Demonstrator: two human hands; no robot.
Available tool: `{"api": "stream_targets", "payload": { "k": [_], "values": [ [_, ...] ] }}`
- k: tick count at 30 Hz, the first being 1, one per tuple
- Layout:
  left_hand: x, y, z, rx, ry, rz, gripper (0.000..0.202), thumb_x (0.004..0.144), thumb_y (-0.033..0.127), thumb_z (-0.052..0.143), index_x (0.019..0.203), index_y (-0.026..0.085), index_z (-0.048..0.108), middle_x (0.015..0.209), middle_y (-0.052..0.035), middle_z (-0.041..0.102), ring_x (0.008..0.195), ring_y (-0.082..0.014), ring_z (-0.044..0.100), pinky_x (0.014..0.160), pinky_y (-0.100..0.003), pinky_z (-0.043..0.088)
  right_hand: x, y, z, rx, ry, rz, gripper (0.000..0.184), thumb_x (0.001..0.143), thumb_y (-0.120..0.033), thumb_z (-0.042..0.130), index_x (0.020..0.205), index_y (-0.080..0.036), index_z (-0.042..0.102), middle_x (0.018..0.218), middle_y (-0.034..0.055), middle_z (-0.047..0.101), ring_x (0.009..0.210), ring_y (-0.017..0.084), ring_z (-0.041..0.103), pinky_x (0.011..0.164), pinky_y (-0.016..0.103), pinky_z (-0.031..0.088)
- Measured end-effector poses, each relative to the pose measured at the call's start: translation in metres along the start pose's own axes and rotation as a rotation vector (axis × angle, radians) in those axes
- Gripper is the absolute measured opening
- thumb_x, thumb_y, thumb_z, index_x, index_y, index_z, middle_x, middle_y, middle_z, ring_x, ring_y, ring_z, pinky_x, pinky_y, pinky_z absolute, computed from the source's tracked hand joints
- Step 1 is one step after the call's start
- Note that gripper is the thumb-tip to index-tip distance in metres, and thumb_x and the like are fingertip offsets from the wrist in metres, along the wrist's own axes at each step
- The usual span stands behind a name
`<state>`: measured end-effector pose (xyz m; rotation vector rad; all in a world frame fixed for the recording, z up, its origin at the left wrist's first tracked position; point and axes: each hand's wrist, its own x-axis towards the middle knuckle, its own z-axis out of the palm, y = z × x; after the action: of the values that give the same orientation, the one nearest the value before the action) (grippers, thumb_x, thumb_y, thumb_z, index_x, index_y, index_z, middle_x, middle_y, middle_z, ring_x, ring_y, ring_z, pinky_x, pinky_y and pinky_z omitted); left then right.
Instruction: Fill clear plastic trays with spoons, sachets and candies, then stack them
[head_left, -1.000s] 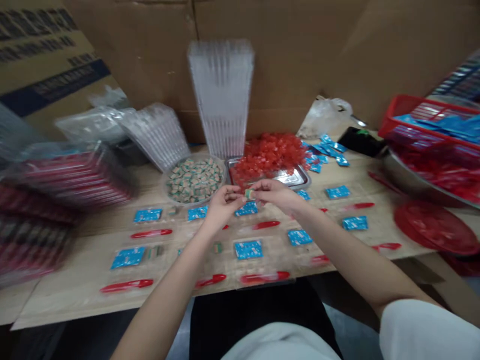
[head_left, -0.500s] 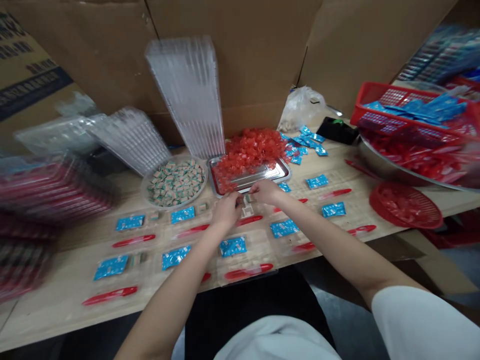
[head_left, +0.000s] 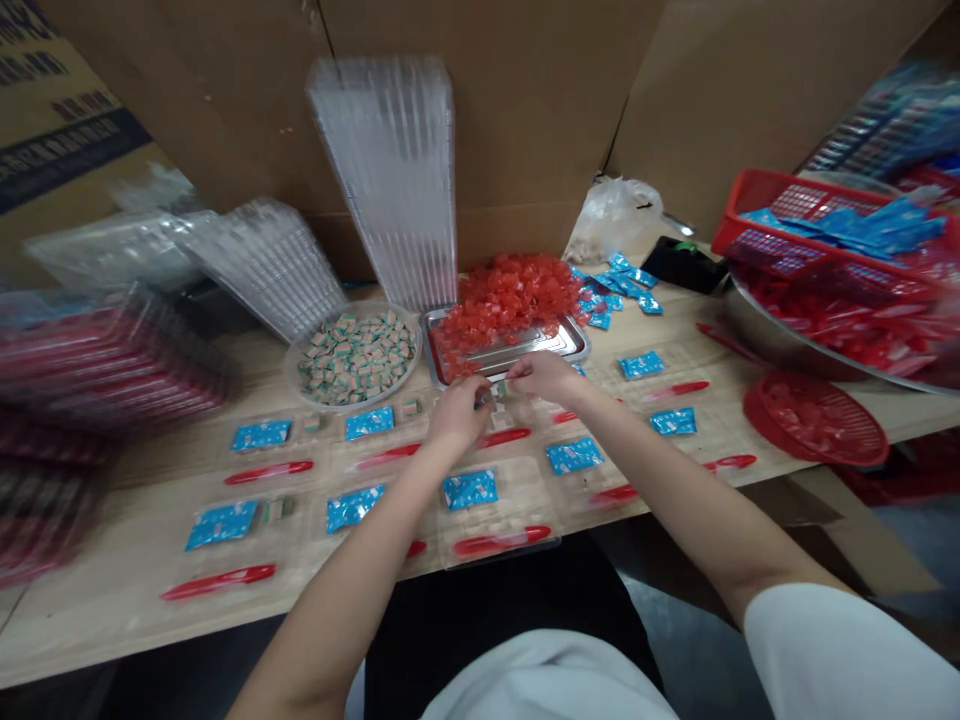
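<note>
My left hand and my right hand work close together over a clear plastic tray just in front of the metal tray. The right fingertips pinch a small beige-and-green block. On the left, the fingers are curled closed, and what they hold is hidden. Pale pieces lie in the clear tray below, beside a red pen-shaped item. Around my arms lie several clear trays, with blue packets and red pen-shaped items in them.
Left of the metal tray stands a round tub of small blocks. Red translucent pieces heap on the metal tray. Stacked clear trays lean at the back. Red baskets and a metal bowl stand right; blurred red stacks stand left.
The camera view has shifted slightly. Both hands stay close together over the same clear tray, and the small block at the right fingertips now shows more clearly.
</note>
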<state>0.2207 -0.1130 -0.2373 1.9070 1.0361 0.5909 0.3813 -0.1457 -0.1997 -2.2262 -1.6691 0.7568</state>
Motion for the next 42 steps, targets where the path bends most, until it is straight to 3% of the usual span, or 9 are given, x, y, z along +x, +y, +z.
{"api": "stream_targets", "payload": {
  "k": [3, 7, 14, 24, 26, 30, 35, 38, 42],
  "values": [
    [0.002, 0.005, 0.001, -0.176, 0.012, -0.013, 0.033, 0.076, 0.025, 0.063, 0.107, 0.014, 0.059, 0.106, -0.0117, 0.065, 0.085, -0.0177, 0.063, 0.075, -0.031, 0.049, -0.009, 0.002, -0.001, 0.195, 0.090, -0.089, 0.020, 0.080, -0.025, 0.055, 0.094, -0.015, 0.065, 0.082, 0.0026, 0.070, 0.068, 0.011, 0.062, 0.058, 0.018, 0.047],
    [0.004, 0.009, 0.002, -0.341, -0.025, 0.011, 0.027, 0.075, 0.024, 0.063, 0.100, 0.013, 0.062, 0.093, -0.0080, 0.070, 0.082, -0.0158, 0.065, 0.073, -0.028, 0.051, -0.025, 0.008, 0.010, 0.527, 0.270, -0.326, 0.012, 0.075, -0.024, 0.059, 0.084, -0.016, 0.062, 0.081, 0.0027, 0.067, 0.071, 0.012, 0.062, 0.067, 0.024, 0.050],
    [0.005, 0.014, 0.015, -0.353, 0.057, 0.032, 0.023, 0.068, 0.008, 0.065, 0.090, 0.016, 0.063, 0.085, -0.0031, 0.069, 0.078, -0.0131, 0.064, 0.078, -0.028, 0.049, -0.033, 0.024, 0.021, 0.411, 0.357, -0.435, 0.015, 0.077, -0.015, 0.057, 0.091, -0.017, 0.061, 0.083, 0.0024, 0.064, 0.076, 0.013, 0.060, 0.070, 0.025, 0.049],
    [0.005, 0.019, 0.019, -0.341, 0.065, -0.026, 0.021, 0.072, 0.015, 0.063, 0.093, 0.013, 0.063, 0.094, -0.0070, 0.070, 0.083, -0.0142, 0.066, 0.078, -0.028, 0.051, -0.038, 0.020, 0.023, 0.295, 0.402, -0.335, 0.015, 0.078, -0.016, 0.054, 0.092, -0.017, 0.061, 0.089, 0.0032, 0.063, 0.081, 0.013, 0.058, 0.073, 0.023, 0.046],
    [0.006, 0.017, 0.018, -0.315, 0.056, -0.044, 0.019, 0.074, 0.018, 0.062, 0.093, 0.013, 0.064, 0.093, -0.0071, 0.071, 0.082, -0.0148, 0.066, 0.076, -0.028, 0.051, -0.036, 0.019, 0.023, 0.276, 0.361, -0.278, 0.016, 0.079, -0.020, 0.054, 0.092, -0.016, 0.062, 0.091, 0.0038, 0.064, 0.081, 0.012, 0.059, 0.072, 0.022, 0.046],
    [0.009, 0.006, 0.013, -0.223, 0.037, -0.078, 0.025, 0.075, 0.018, 0.061, 0.100, 0.013, 0.061, 0.086, -0.0066, 0.071, 0.077, -0.0153, 0.066, 0.070, -0.027, 0.051, -0.021, 0.016, 0.009, 0.106, 0.049, -0.112, 0.027, 0.082, -0.022, 0.049, 0.103, -0.014, 0.063, 0.090, 0.0026, 0.068, 0.075, 0.010, 0.061, 0.064, 0.018, 0.045],
    [0.008, -0.008, 0.003, -0.038, 0.043, -0.069, 0.020, 0.075, 0.013, 0.059, 0.095, 0.015, 0.061, 0.083, -0.0057, 0.069, 0.077, -0.0158, 0.065, 0.072, -0.028, 0.049, 0.008, 0.004, -0.016, -0.085, -0.189, -0.108, 0.016, 0.068, -0.018, 0.062, 0.078, -0.016, 0.073, 0.063, -0.0009, 0.067, 0.058, 0.012, 0.059, 0.053, 0.019, 0.039],
    [0.005, -0.010, 0.002, 0.042, 0.006, -0.040, 0.017, 0.074, 0.009, 0.057, 0.088, 0.016, 0.062, 0.081, -0.0043, 0.068, 0.076, -0.0150, 0.064, 0.071, -0.027, 0.049, 0.017, -0.007, -0.020, -0.210, -0.234, -0.141, 0.016, 0.064, -0.012, 0.063, 0.073, -0.017, 0.075, 0.065, 0.0007, 0.069, 0.063, 0.014, 0.061, 0.057, 0.020, 0.039],
    [0.004, -0.010, 0.002, 0.105, -0.032, -0.009, 0.018, 0.073, 0.008, 0.056, 0.088, 0.017, 0.061, 0.080, -0.0035, 0.068, 0.075, -0.0147, 0.063, 0.070, -0.025, 0.049, 0.012, -0.016, -0.014, -0.332, -0.206, -0.162, 0.022, 0.068, -0.010, 0.061, 0.084, -0.016, 0.075, 0.084, 0.0062, 0.073, 0.077, 0.018, 0.064, 0.062, 0.022, 0.040]
  ]
}}
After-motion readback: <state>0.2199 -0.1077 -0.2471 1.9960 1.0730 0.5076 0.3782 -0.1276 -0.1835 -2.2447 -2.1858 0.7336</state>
